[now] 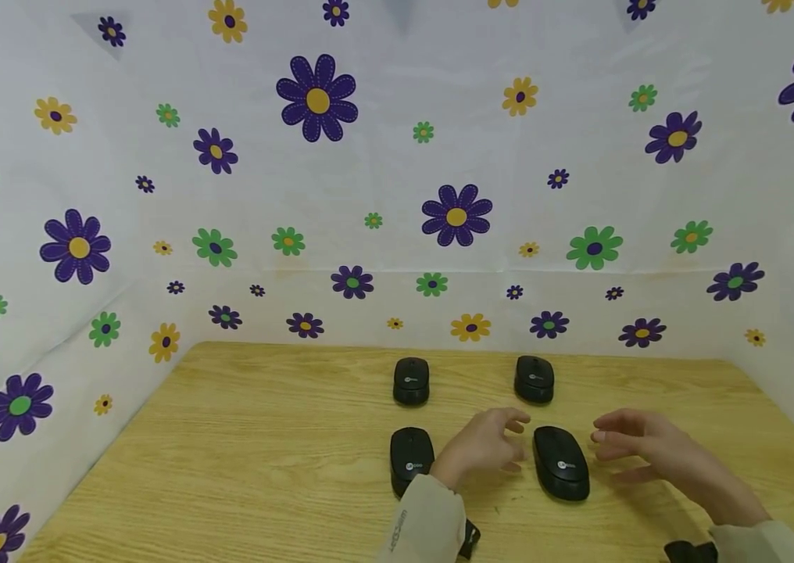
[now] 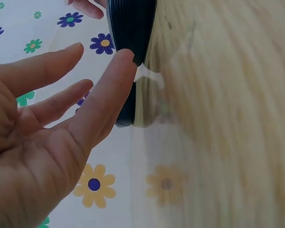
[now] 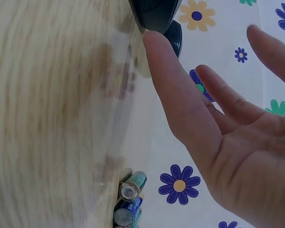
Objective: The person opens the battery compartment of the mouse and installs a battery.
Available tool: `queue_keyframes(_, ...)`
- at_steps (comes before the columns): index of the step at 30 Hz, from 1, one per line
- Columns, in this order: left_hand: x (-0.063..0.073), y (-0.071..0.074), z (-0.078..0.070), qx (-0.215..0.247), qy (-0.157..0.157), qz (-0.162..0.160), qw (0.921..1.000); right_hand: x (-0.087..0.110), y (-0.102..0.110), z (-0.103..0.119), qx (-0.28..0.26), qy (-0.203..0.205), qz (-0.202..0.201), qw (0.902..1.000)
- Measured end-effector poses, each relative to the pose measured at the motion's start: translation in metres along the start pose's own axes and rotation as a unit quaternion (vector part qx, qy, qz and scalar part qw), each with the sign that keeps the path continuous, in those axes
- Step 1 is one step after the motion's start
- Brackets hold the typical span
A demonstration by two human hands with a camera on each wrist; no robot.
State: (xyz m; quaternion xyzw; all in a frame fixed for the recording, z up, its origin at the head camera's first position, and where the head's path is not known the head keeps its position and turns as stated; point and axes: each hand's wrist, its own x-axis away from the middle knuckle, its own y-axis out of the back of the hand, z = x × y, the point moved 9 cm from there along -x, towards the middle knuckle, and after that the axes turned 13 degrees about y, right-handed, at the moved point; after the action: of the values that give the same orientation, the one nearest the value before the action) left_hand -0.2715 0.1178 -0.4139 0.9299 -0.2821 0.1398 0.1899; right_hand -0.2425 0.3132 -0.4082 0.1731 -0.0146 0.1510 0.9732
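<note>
A black computer mouse (image 1: 561, 463) lies on the wooden table between my two hands, its pale logo facing up. Just left of it is my left hand (image 1: 484, 444), fingers loosely bent and holding nothing. On the other side my right hand (image 1: 657, 447) hovers with relaxed fingers, also holding nothing. The left wrist view shows that mouse (image 2: 131, 28) beyond the left fingertips. In the right wrist view the mouse (image 3: 154, 14) appears at the top, close to a right fingertip; whether they touch I cannot tell. A second mouse (image 1: 411, 457) is partly covered by my left wrist and sleeve.
Two more black mice, one at back left (image 1: 411, 381) and one at back right (image 1: 534, 379), sit farther away on the table (image 1: 263, 453). Several batteries (image 3: 133, 186) show low in the right wrist view. A flowered cloth (image 1: 397, 172) hangs behind and at both sides.
</note>
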Motion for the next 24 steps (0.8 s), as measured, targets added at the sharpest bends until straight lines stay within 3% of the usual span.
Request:
queue_keyframes(4,-0.003,-0.002,0.004,0.061,0.013,0.016,0.9979,-0.001,-0.005,-0.001,-0.009,0.018,0.030,0.9994)
queue_keyframes(11,-0.007,-0.012,0.007,0.116,0.055,0.047,0.9906,-0.005,-0.010,-0.008,-0.027,0.013,0.047,0.9984)
queue_keyframes(24,-0.015,-0.025,0.009,0.157,0.074,0.070,0.9823,-0.013,-0.019,-0.017,-0.021,-0.033,0.039,0.9984)
